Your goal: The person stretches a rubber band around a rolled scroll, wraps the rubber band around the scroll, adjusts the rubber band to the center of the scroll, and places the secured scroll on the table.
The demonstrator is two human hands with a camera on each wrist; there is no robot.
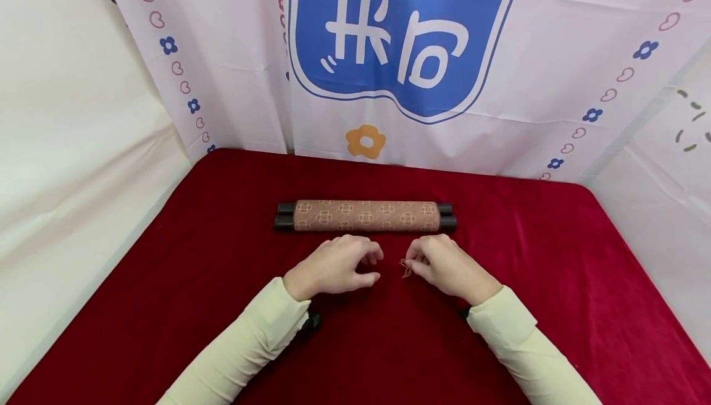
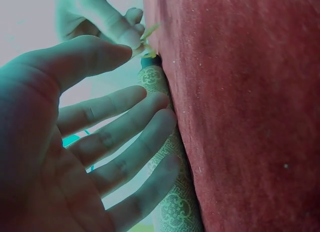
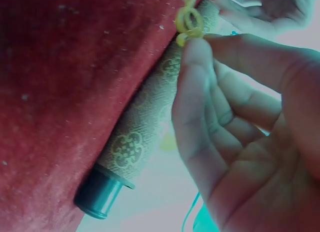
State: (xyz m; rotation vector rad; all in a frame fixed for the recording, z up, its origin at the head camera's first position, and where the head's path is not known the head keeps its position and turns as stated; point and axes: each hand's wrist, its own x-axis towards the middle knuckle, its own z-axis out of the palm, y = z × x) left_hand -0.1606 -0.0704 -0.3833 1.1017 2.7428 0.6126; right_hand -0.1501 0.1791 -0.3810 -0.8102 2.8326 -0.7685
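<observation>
You are wearing long, pale cream sleeves [image 1: 222, 355], creasing along the forearms and ending in broad cuffs [image 1: 502, 320]. A small dark item [image 1: 313, 321] is peeking out beneath each; your left hand [image 1: 336, 266] and right hand [image 1: 449, 267] are showing bare.

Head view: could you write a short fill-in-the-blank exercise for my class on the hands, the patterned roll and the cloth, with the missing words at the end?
1. The hand that pinches the thin cord is the person's ____ one.
2. The left hand, thumb and fingers apart, is holding ____.
3. At each end of the patterned roll, ____ dark knobs show.
4. The cloth beneath the roll is coloured ____.

Missing words: right; nothing; two; red.
</observation>
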